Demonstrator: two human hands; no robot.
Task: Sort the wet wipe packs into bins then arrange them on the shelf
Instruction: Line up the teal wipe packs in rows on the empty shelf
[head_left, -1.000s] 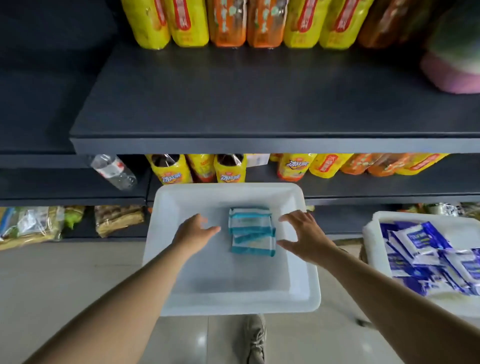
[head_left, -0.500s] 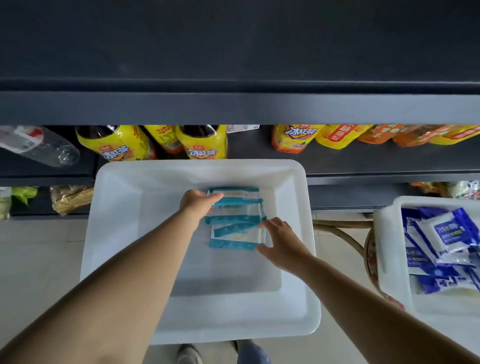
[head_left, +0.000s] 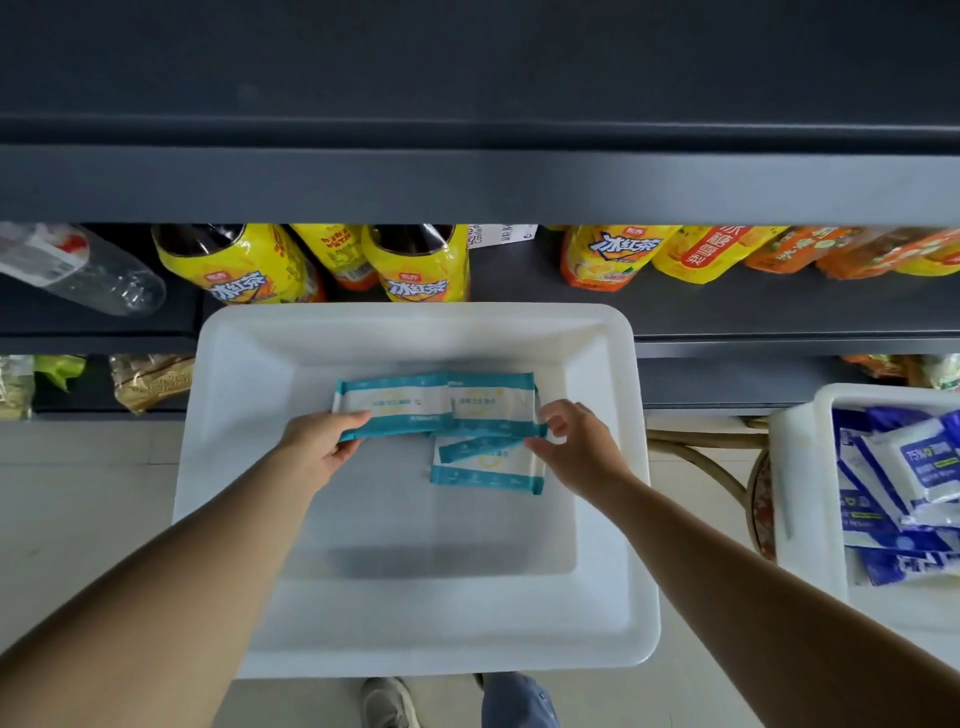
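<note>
Teal wet wipe packs (head_left: 436, 405), a small overlapping pile, lying toward the far middle of the white bin (head_left: 415, 644). Set there, most likely, as one sorted colour, kept apart from the blue wet wipe packs (head_left: 904, 483) heaped in the second white bin (head_left: 800, 499) at the right edge. Dark shelf (head_left: 478, 182) looming just beyond and above the bin, close enough for loading straight across. Lower shelf (head_left: 779, 322) already stocked with yellow iced-tea bottles (head_left: 415, 265), orange drink bottles (head_left: 810, 249) and a clear water bottle (head_left: 83, 270) on its side. Pale tiled floor (head_left: 88, 499) below, snack bags (head_left: 150, 379) on the bottom tier, a curved wooden chair frame (head_left: 696, 457) between the two bins. Left hand (head_left: 322, 447) pinching the near-left corner of the top pack, thumb over and fingers (head_left: 358, 441) under, lifting it off the pile (probably the first one bound for the shelf). Right hand (head_left: 576, 447) poised at the right end of the pile, thumb and forefinger a little apart around a pack edge, not clearly closed on it. Bottom pack skewed, half exposed.
</note>
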